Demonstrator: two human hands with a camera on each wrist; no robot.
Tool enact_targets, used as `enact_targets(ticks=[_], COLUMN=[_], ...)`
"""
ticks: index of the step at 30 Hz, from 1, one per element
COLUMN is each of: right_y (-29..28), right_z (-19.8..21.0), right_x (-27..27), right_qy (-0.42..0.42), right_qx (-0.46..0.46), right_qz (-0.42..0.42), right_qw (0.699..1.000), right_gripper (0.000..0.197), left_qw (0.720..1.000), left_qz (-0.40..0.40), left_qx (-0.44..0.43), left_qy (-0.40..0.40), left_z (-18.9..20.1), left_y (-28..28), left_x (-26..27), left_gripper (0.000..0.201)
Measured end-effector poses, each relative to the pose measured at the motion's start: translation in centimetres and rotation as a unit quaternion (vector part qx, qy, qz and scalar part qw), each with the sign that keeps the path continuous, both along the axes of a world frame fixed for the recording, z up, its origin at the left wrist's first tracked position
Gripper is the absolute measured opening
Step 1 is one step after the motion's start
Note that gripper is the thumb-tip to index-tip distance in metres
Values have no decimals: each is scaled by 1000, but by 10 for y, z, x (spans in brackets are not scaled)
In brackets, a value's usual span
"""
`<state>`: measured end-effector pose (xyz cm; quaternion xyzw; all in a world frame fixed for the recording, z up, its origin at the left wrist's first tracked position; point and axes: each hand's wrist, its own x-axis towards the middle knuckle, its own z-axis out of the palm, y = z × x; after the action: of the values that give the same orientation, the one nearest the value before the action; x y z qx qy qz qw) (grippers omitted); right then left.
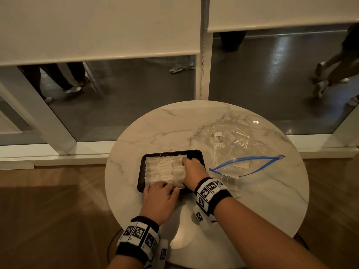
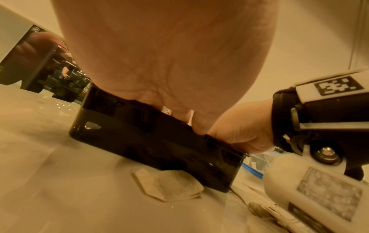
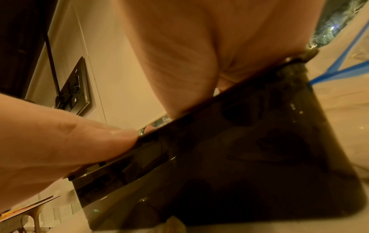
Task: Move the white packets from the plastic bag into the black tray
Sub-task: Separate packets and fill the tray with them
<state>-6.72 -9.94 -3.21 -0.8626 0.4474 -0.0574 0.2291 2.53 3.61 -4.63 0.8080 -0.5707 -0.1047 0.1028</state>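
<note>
From the head view, a round marble table (image 1: 252,200) holds a glossy black tray (image 1: 140,177) lined with rows of white packets (image 1: 165,168), and a crinkled clear plastic bag (image 1: 239,144) with a blue zip lies just right of it; both hands rest fingers-down on the packets, the left hand (image 1: 160,199) at the near edge, the right hand (image 1: 194,169) at the right side. The left wrist view shows one packet (image 2: 169,182) loose on the table against the tray's near wall. In the right wrist view palm and tray wall (image 3: 239,157) block the fingers, so I cannot tell either hand's grip.
</note>
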Motion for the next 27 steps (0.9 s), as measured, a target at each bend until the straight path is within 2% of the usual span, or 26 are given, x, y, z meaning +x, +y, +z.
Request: enact_targets(ticks=[18, 23, 27], right_y=[-3, -3, -3], right_z=[-5, -5, -5], right_x=[4, 4, 4], right_qy=[-10, -12, -10], right_qx=[31, 26, 26], right_qz=[-22, -20, -20], right_qw=[999, 999, 999], right_gripper=[48, 46, 46], left_qw=[999, 1000, 1000], left_qz=[20, -10, 5], left_qx=[3, 22, 15], left_qy=[36, -10, -5], left_z=[-6, 3, 3], left_y=[-5, 0, -2], left_x=[3, -1, -2], left_gripper=[38, 33, 34])
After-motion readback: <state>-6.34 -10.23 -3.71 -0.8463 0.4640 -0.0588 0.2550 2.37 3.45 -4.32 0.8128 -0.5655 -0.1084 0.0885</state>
